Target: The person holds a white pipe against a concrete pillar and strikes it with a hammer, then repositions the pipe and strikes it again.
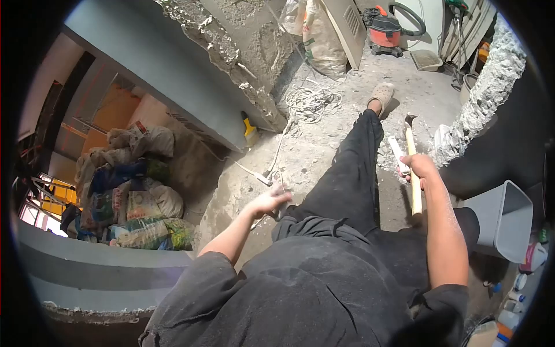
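Observation:
My right hand [423,166] is closed around the pale wooden handle of a hammer [413,188], whose dark metal head points away from me. A flat white strip [396,148] is also in that hand, alongside the handle; what it is I cannot make out. My left hand [270,201] hangs beside my left thigh, somewhat blurred, its fingers apart and nothing visible in them. Just beyond it, a white cable connector [263,178] lies on the dusty floor.
A coiled white cable [312,105] and a yellow-handled brush [249,128] lie ahead. Stuffed sacks [144,202] are piled at left. A red vacuum cleaner [385,33] stands at the back. Broken wall edge [483,92] and a grey bin [502,222] are at right.

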{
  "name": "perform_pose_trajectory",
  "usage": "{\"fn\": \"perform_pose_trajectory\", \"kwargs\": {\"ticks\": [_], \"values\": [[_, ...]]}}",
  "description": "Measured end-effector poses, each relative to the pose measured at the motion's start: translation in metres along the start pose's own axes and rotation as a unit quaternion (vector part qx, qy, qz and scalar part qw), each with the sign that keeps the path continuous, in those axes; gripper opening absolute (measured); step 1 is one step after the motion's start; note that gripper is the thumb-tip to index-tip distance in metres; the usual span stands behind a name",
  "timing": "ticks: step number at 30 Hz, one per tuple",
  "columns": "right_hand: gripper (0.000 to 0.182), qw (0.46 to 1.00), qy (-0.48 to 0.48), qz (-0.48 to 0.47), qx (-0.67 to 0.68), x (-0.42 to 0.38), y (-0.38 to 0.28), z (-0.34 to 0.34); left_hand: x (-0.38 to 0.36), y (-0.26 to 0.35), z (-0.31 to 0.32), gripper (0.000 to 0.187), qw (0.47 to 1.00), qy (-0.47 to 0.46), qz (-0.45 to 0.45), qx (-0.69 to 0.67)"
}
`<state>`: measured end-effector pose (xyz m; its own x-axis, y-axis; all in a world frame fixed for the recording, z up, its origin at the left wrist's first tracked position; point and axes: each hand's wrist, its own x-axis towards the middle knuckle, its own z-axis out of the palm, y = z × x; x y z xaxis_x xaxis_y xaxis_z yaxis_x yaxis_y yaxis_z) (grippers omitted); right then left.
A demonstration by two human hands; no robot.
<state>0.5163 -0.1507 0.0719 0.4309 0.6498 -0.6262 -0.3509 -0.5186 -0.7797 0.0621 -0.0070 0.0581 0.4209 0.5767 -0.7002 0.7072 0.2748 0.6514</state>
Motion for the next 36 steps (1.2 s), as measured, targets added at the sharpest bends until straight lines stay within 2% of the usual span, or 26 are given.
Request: {"fn": "perform_pose_trajectory", "kwargs": {"ticks": [1,3,4,5,7,9,11,12,13,15,19,21,23,26,27,29,30,31,33,34,35,36], "values": [[0.019,1.0,0.002,0.0,-0.002,0.002,0.001,-0.002,0.001,-0.007,0.017,0.063,0.995,-0.019,0.037,0.094],[0.017,1.0,-0.005,0.0,-0.011,0.008,0.005,-0.004,0.024,-0.05,0.031,0.058,0.989,-0.089,0.107,0.044],[0.017,1.0,-0.004,0.0,-0.007,0.006,0.003,-0.003,0.022,-0.057,0.034,0.052,0.99,-0.053,0.116,0.056],[0.017,1.0,0.005,0.004,-0.011,0.001,0.002,-0.001,0.002,-0.039,0.033,0.049,0.988,-0.025,0.074,0.137],[0.016,1.0,0.018,0.008,-0.012,0.0,0.003,-0.004,0.01,-0.083,0.018,0.046,0.989,-0.065,0.045,0.121],[0.016,1.0,0.002,0.0,-0.003,0.007,0.006,-0.005,-0.031,-0.049,0.003,0.047,0.967,-0.186,-0.141,0.106],[0.017,1.0,0.003,-0.003,0.002,0.011,0.006,-0.006,-0.06,-0.016,-0.002,0.05,0.942,-0.172,-0.222,0.185],[0.017,1.0,0.002,-0.003,0.004,0.012,0.007,-0.005,-0.069,-0.003,-0.007,0.051,0.935,-0.195,-0.217,0.201],[0.018,1.0,0.002,-0.003,0.005,0.013,0.007,-0.006,-0.071,-0.003,-0.013,0.053,0.933,-0.213,-0.17,0.236],[0.018,1.0,0.002,-0.002,-0.001,0.013,0.007,-0.005,-0.079,-0.004,-0.006,0.053,0.943,-0.2,0.015,0.265],[0.02,1.0,-0.002,0.005,-0.003,0.015,0.006,-0.002,-0.079,0.021,0.016,0.051,0.944,-0.207,0.073,0.248],[0.019,1.0,-0.004,-0.008,-0.008,0.013,0.005,-0.003,-0.063,0.007,0.024,0.052,0.922,-0.172,0.205,0.279],[0.019,1.0,-0.009,-0.015,-0.016,0.012,0.01,-0.005,-0.06,0.014,0.024,0.057,0.926,-0.195,0.168,0.277],[0.019,1.0,-0.008,-0.006,-0.006,0.013,0.008,-0.005,-0.065,0.016,0.022,0.059,0.833,-0.103,0.151,0.523],[0.02,1.0,-0.01,-0.002,-0.013,0.012,0.008,-0.005,-0.069,0.017,0.027,0.059,0.831,-0.102,0.152,0.525],[0.02,1.0,-0.01,0.0,-0.012,0.007,0.005,-0.005,-0.076,0.016,0.038,0.062,0.831,0.004,0.156,0.535],[0.02,1.0,-0.007,-0.004,-0.013,0.004,0.004,-0.006,-0.067,-0.006,0.035,0.055,0.82,0.055,0.225,0.523],[0.02,1.0,-0.006,-0.007,-0.016,0.002,0.002,-0.007,-0.058,-0.022,0.034,0.055,0.818,0.053,0.227,0.526],[0.019,1.0,-0.008,-0.008,-0.014,0.0,0.003,-0.01,-0.047,-0.043,0.035,0.049,0.821,0.138,0.207,0.513],[0.019,1.0,-0.012,-0.008,-0.01,0.002,0.004,-0.011,-0.058,-0.026,0.048,0.045,0.845,0.136,0.155,0.494],[0.019,1.0,-0.016,-0.007,-0.005,0.002,0.005,-0.012,-0.055,-0.024,0.05,0.045,0.845,0.135,0.156,0.494],[0.019,1.0,-0.015,-0.005,-0.005,0.001,0.007,-0.013,-0.054,-0.023,0.051,0.047,0.875,0.122,0.198,0.425]]}}
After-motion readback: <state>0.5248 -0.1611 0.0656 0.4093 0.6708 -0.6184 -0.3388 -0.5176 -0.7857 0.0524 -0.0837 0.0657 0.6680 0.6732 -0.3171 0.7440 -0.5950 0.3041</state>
